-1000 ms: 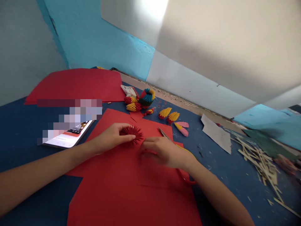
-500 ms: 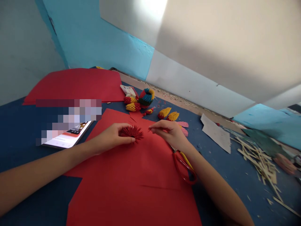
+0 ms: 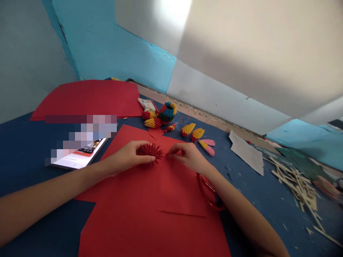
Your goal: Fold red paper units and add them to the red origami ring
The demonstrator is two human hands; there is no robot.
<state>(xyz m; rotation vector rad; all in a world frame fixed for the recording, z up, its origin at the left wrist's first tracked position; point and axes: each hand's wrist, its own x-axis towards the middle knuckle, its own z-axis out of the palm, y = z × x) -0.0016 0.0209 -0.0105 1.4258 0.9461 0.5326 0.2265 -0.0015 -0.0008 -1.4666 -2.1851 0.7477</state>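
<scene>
Right hand (image 3: 189, 157) nearer spiky piece (image 3: 153, 151)

Got a smartphone (image 3: 71, 161) lighting up the blue tabletop (image 3: 26, 153) on your left, and on your right, messy thin pale sticks (image 3: 298, 185) are sprawling near a whitish sheet (image 3: 246, 153).

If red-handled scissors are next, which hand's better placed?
Likely the right hand: nearer the red-handled scissors, though its grip is unclear. The left hand holds the spiky red paper piece.
</scene>
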